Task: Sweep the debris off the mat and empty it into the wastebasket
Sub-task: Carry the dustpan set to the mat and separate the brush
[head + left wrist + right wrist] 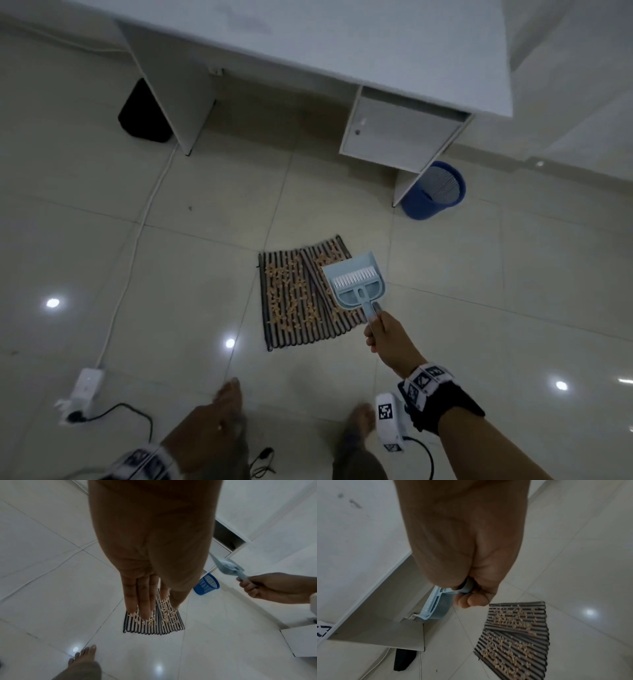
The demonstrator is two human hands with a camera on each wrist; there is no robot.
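We stand barefoot on pale floor tiles, the striped mat [306,296] lying flat on the floor just ahead of our feet, its ribs scattered with tan debris [291,294]. Our right hand [385,337] is clenched around the handle of a light-blue dustpan [354,279] — the fingers [471,600] wrapped fully round it, thumb on top — and it holds the pan in the air above the mat's right edge. A small brush [352,275] with white bristles sits clipped inside the pan.

Our left hand [145,574] hangs above the near-left side of the mat, grasping nothing — its fingers [144,601] straight, close together and pointing down, clear of the floor.

The blue mesh wastebasket [433,190] stands on the floor beyond the mat and to its right, well apart from it, tucked beside the leg of a white desk [342,41]. Beyond the mat to the left, a black object [144,113] rests against another desk panel, and a white cable [137,240] runs along the tiles to a power strip [85,387] left of the mat.
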